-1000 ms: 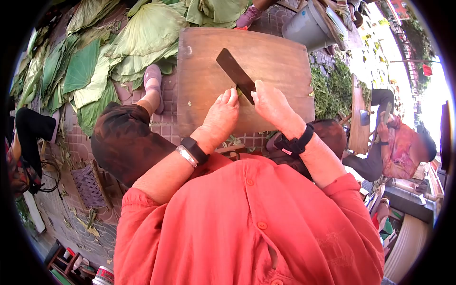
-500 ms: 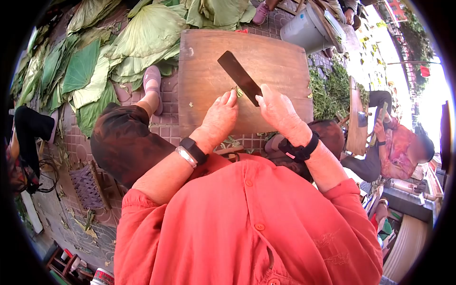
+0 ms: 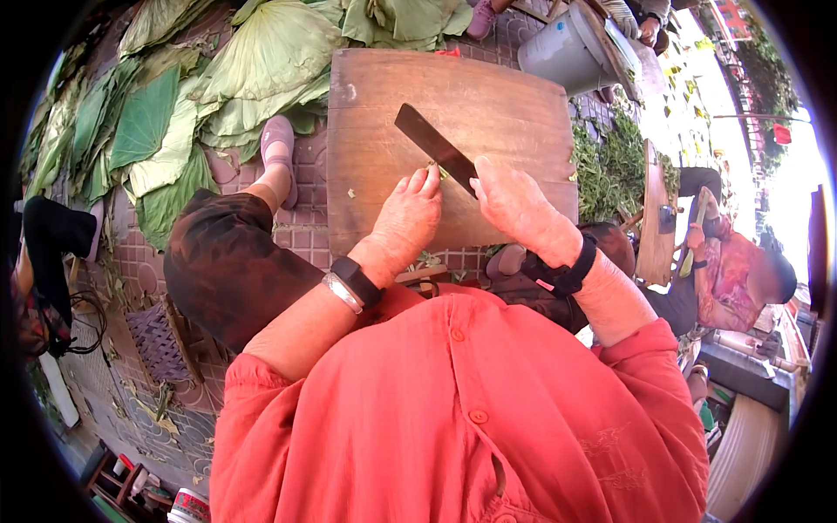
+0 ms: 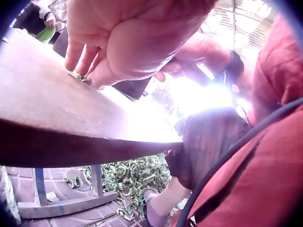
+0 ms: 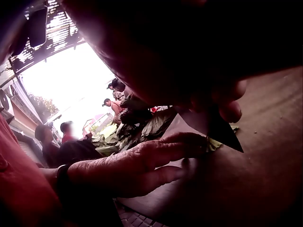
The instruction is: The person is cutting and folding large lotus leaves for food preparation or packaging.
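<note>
Right hand (image 3: 526, 209) grips knife (image 3: 429, 138); left hand (image 3: 406, 216) pinches green scrap (image 3: 443, 173) — fingertips tight at knife's 7 o'clock. Scrap slips, blade skids that way, likely nick.

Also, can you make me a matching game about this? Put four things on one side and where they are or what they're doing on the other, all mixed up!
1. Knife
2. Big leaves
3. Bucket
4. Left hand

A. Grey, past the far right corner of the table
B. Fingertips holding a small green piece
C. Gripped in the right hand
D. Spread out on the ground, to the left

Right pairs: 1-C, 2-D, 3-A, 4-B
</note>
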A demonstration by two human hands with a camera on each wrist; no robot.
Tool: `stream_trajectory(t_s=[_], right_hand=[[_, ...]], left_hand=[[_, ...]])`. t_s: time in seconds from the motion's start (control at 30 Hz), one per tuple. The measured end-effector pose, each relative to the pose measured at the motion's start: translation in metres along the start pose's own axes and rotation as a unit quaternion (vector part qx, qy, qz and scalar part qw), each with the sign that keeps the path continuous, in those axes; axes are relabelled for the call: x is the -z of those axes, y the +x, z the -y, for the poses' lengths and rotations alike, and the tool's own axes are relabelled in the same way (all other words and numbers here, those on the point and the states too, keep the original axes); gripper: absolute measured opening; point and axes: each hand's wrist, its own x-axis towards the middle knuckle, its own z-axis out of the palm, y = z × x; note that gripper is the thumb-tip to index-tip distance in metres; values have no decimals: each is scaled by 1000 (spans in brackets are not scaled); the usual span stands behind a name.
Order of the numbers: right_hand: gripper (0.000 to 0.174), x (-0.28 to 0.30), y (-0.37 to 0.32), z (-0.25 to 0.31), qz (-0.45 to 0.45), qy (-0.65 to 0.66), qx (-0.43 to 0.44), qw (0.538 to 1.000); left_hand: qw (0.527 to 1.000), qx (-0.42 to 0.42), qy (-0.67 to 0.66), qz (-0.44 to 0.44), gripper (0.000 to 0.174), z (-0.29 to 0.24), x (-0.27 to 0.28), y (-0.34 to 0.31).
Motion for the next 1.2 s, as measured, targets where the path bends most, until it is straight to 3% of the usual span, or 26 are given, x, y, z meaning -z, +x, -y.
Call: stream_trajectory(t_s=[0.33,0.53,0.73,0.93,1.2], right_hand=[[15,-20,35,17,51,-1,-63,997],[19,-29,25,-7,-29,27,-109,993],[18,-14,0,4,-50,7,-66,997],[16,-14,4,15,21,-14,-101,995],[16,-24,15,13,26,5,-86,996]], left_hand=[[999,4,-33,20,36,1,4,6],[999,-6,-18,-29,42,1,-4,-6],[999,-1,-22,-34,42,0,-3,-8],[998,0,-50,-40,40,2,-2,-8],[999,10,-36,-25,40,-3,-1,-7]])
